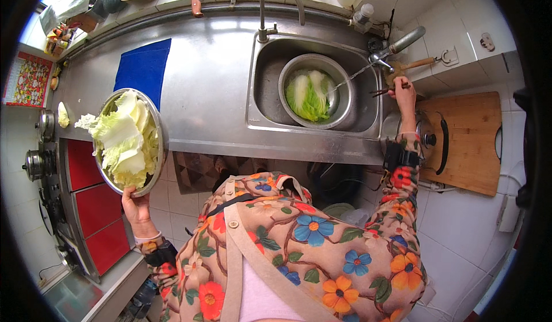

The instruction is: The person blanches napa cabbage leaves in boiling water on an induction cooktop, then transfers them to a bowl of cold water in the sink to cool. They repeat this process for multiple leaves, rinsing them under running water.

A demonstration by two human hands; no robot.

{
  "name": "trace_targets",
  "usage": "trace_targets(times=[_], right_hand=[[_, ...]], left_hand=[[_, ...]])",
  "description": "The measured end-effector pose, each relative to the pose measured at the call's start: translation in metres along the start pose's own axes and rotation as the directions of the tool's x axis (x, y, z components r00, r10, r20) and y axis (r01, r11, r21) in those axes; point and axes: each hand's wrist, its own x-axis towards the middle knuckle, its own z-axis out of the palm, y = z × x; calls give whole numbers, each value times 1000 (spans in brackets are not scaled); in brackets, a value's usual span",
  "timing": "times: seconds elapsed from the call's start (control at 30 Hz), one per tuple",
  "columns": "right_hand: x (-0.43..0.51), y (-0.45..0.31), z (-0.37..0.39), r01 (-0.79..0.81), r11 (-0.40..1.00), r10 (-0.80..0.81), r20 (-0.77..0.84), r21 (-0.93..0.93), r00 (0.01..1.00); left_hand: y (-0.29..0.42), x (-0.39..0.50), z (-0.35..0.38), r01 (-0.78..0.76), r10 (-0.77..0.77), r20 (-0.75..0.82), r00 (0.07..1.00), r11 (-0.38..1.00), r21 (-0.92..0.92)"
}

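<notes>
My left hand [137, 210] grips the near rim of a steel bowl [162, 149] piled with pale napa cabbage leaves [129, 136]. The bowl is at the left end of the counter, partly over a blue cloth [144, 69]. At the right edge of the sink [267, 89], my right hand [404, 95] holds thin dark sticks, probably chopsticks [379, 92], below the tap [380, 60]. Water runs from this tap into a steel basin [346, 110] standing in the sink. Inside the basin lie green and white cabbage pieces [310, 95].
A curved faucet [262, 11] rises behind the sink. Right of it are a lidded pot [424, 128] and a wooden cutting board [470, 141]. A cabbage scrap [63, 115] lies at the far left, near pots [34, 164]. An orange-brown handle [196, 7] shows at the back ledge.
</notes>
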Motion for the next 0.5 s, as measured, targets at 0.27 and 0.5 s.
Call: trace_targets(times=[0.27, 0.5], right_hand=[[-4, -6, -8, -84, 992, 81, 34, 91, 996], [-14, -37, -4, -64, 998, 67, 178, -27, 982]], left_hand=[[-7, 7, 0, 18, -18, 36, 999, 1000, -2], [-8, -7, 14, -32, 32, 16, 999, 999, 0]])
